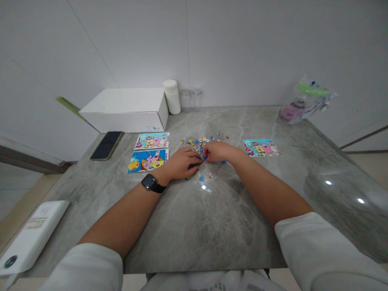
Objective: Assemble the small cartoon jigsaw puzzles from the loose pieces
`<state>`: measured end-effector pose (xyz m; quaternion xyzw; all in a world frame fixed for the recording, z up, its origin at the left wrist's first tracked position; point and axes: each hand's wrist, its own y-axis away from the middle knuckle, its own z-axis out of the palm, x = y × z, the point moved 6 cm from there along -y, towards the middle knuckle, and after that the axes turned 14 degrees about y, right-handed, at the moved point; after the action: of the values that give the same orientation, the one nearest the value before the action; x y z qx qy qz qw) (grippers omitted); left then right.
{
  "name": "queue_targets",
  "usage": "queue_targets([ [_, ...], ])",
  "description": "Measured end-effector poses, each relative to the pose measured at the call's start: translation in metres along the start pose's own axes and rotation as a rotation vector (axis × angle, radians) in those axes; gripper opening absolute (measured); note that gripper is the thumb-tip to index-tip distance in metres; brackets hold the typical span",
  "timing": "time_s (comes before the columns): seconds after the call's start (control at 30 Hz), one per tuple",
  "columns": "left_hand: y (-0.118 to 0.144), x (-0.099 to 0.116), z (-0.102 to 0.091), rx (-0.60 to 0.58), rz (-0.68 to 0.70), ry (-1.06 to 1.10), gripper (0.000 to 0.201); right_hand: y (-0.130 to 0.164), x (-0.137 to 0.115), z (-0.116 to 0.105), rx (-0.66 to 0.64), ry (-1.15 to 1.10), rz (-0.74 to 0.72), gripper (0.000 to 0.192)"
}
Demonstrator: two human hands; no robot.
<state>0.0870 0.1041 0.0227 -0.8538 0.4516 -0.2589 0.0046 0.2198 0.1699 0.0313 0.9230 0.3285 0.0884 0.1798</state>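
Note:
A loose heap of small colourful jigsaw puzzle pieces (203,140) lies on the grey table, with my two hands at its near side. My left hand (183,163), below a black watch (149,182), rests low over the tabletop, fingers stretched and apart, tips beside a blue piece. My right hand (216,151) is closed in a pinch, fingertips pointing down at a blue puzzle piece (204,159) between the hands; the fingers partly hide it. A few stray pieces, among them a blue one (201,178) and a pink one (210,175), lie nearer to me.
Cartoon picture cards (152,140) (148,161) lie left of the heap, another card (262,147) right. Beyond are a white box (121,110), white bottle (172,97), clear glasses (197,100) and a plastic-wrapped cup (298,106). A phone (106,145) and white device (34,234) lie left.

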Motion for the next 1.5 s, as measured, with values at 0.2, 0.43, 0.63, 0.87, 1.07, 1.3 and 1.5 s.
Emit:
queue_targets([
  [0.2, -0.0007, 0.0013, 0.0008, -0.006, -0.010, -0.002, 0.031, -0.0014, 0.0005, 0.0011, 0.007, -0.008, -0.012, 0.024],
  [0.43, -0.0031, 0.0078, 0.0007, -0.019, 0.000, -0.033, 0.029, -0.0023, 0.0015, 0.0019, 0.000, 0.004, -0.018, 0.028],
  [0.63, -0.0033, 0.0095, 0.0024, -0.034, -0.002, -0.069, 0.030, -0.0027, 0.0002, 0.0022, -0.003, 0.012, -0.032, 0.027],
  [0.87, -0.0033, 0.0082, 0.0019, -0.029, -0.014, -0.085, 0.029, 0.0005, -0.0007, -0.0004, 0.004, 0.025, -0.035, 0.029],
  [1.07, -0.0032, 0.0068, 0.0026, -0.034, -0.030, -0.085, 0.029, -0.0021, 0.0005, 0.0012, 0.013, 0.020, -0.042, 0.030],
  [1.3, -0.0029, 0.0064, 0.0041, -0.020, -0.018, -0.031, 0.032, -0.0015, 0.0012, 0.0011, 0.012, -0.003, -0.028, 0.028],
  [1.5, -0.0026, 0.0055, 0.0021, 0.017, -0.025, -0.058, 0.034, 0.0000, 0.0082, -0.0010, 0.002, -0.038, -0.031, 0.030],
])
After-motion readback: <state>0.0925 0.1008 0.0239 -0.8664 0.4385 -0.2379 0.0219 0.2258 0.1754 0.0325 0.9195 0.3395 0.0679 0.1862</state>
